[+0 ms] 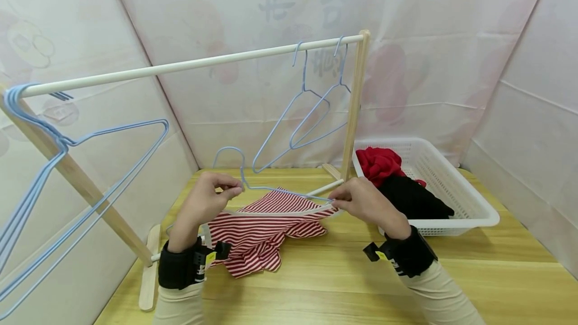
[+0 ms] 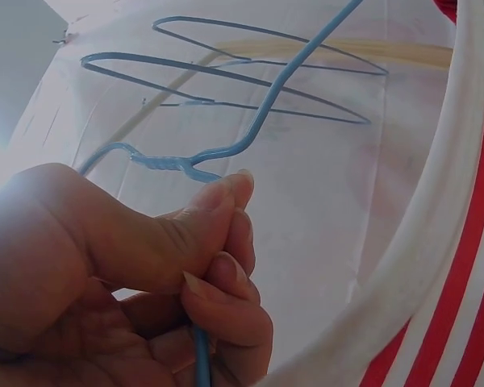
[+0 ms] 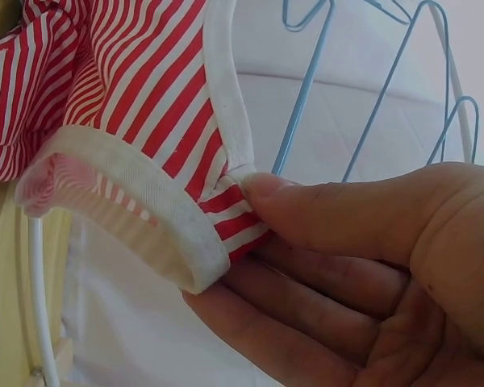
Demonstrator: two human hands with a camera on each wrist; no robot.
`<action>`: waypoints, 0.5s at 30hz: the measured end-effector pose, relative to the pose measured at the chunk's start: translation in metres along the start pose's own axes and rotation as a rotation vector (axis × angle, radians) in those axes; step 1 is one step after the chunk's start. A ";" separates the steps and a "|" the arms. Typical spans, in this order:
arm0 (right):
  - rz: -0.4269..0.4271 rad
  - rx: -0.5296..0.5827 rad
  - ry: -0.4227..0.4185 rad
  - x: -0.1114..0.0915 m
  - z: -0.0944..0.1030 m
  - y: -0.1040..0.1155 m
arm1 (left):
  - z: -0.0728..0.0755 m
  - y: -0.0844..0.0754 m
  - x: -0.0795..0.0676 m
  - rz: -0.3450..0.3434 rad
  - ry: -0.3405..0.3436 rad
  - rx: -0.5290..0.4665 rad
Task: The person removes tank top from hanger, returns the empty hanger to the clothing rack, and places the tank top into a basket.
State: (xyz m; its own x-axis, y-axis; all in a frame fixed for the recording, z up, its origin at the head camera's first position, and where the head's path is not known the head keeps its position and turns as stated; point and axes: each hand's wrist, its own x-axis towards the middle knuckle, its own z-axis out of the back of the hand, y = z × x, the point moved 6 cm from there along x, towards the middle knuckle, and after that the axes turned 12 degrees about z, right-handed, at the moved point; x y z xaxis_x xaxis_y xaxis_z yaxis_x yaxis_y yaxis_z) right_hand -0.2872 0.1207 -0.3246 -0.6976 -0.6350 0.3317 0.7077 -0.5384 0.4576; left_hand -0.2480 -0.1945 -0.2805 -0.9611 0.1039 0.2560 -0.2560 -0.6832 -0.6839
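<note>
A red-and-white striped sleeveless top [image 1: 259,229] with white trim hangs low over the table, in front of the rack. A light blue wire hanger [image 1: 243,164] runs along its neckline, hook upward. My left hand [image 1: 205,202] pinches the hanger's wire near the neck; in the left wrist view the fingers curl round the wire [image 2: 202,355]. At the other end, my right hand [image 1: 368,204] grips the top's narrow shoulder strap [image 3: 234,214] between thumb and fingers. The hanger's right tip reaches this strap. The left shoulder is partly hidden behind my left hand and wrist.
A wooden rack with a white rail [image 1: 203,65] spans the table. Several blue hangers [image 1: 58,149] bunch at its left end, and two hangers [image 1: 303,89] hang at the right. A white basket [image 1: 478,217] holds red cloth [image 1: 379,164] and black cloth [image 1: 413,199].
</note>
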 end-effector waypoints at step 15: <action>-0.018 0.015 -0.005 0.000 0.001 -0.002 | 0.008 0.001 -0.003 -0.020 -0.039 0.015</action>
State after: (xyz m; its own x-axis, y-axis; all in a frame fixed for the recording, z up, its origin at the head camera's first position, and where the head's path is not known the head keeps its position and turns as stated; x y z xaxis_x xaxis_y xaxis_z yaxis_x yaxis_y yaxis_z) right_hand -0.2890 0.1227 -0.3244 -0.7107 -0.6226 0.3275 0.6934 -0.5412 0.4757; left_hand -0.2446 -0.2016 -0.2765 -0.9510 0.0897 0.2959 -0.2731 -0.6921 -0.6682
